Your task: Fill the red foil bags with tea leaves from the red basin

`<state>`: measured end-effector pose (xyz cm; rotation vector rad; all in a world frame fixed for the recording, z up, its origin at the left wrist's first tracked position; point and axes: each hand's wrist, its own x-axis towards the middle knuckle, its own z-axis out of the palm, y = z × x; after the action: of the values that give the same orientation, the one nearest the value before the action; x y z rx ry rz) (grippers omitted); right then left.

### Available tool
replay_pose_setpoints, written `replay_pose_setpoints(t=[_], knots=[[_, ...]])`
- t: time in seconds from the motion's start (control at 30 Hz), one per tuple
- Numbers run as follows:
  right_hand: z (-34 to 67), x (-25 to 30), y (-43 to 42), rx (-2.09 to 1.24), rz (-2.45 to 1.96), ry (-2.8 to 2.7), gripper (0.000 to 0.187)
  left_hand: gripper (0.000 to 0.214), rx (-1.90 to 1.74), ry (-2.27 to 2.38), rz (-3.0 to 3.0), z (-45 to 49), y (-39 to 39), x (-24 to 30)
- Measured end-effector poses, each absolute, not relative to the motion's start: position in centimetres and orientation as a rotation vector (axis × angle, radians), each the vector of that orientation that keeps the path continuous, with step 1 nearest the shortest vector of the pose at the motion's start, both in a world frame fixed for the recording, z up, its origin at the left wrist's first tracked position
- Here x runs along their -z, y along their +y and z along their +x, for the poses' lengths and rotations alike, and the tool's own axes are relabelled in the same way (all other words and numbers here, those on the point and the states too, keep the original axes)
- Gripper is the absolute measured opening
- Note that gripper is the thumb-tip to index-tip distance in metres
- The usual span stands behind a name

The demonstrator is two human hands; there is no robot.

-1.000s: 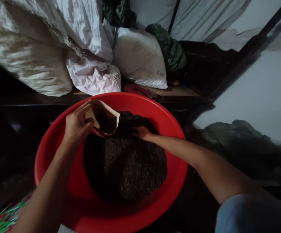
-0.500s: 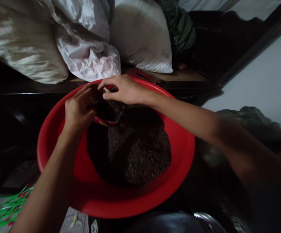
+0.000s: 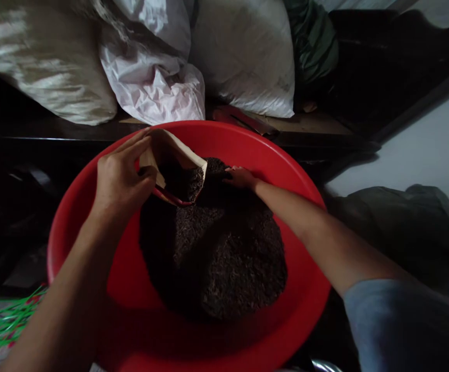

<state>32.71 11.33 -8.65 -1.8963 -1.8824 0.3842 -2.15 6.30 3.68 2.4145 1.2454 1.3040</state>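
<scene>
A large red basin (image 3: 304, 155) holds a heap of dark, loose, dried tea-like leaves (image 3: 243, 263). Over the basin's left part my left hand (image 3: 121, 173) grips the edge of a paper bag (image 3: 158, 147), thumb on one side and fingers on the other. The bag is tilted with its mouth toward the heap; its inside is tan, its outside reddish, and dark leaves lie in it. At the far side of the heap, right of the bag, my right hand (image 3: 242, 177) has its fingers curled into the leaves, the tips partly hidden in shadow.
Behind the basin, full white sacks (image 3: 243, 57) and a dark green bag (image 3: 313, 46) stand on a dark wooden bench (image 3: 53, 132). Green strands (image 3: 5, 323) lie at lower left. Greenish cloth or sacking (image 3: 410, 217) is at the right by a pale wall (image 3: 429, 144).
My right hand has moved from the bag's mouth rightward and down to the heap. The bag's mouth now shows plainly, with my left hand still on it. The view has shifted slightly.
</scene>
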Motion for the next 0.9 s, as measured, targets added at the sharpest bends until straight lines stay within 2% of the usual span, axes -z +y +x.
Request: replay_pose_setpoints(t=[0.1, 0.17, 0.47, 0.53, 0.67, 0.77, 0.9], knots=[[32.0, 11.3, 9.5, -0.398, -2.138, -1.978, 0.058, 0.069, -1.303, 1.258, 2.415, -2.2, 6.4, -3.7], [31.5, 12.2, 8.6, -0.401, -2.237, -2.022, 0.064, 0.069, -1.301, 1.259, 2.424, -2.2, 6.4, -3.7], [30.4, 10.3, 4.5, -0.435, -2.335, -2.075, 0.057, 0.069, -1.296, 1.222, 2.404, -2.0, 6.0, -3.8], [29.7, 8.6, 3.7, -0.447, -2.298, -2.064, 0.055, 0.069, -1.295, 1.221, 2.395, -2.0, 6.0, -3.7], [27.3, 2.1, 2.8, -0.651, -1.837, -1.773, 0.029, 0.067, -1.303, 1.203, 2.381, -2.0, 5.9, -3.4], [25.1, -4.0, 2.7, -0.863, -1.418, -1.474, 0.030, 0.069, -1.245, 1.191, 2.414, -1.8, 5.8, -3.3], [21.3, -9.3, 3.3, -0.990, -1.236, -1.412, 0.026, 0.071, -1.205, 1.174, 2.421, -2.0, 5.7, -3.5]])
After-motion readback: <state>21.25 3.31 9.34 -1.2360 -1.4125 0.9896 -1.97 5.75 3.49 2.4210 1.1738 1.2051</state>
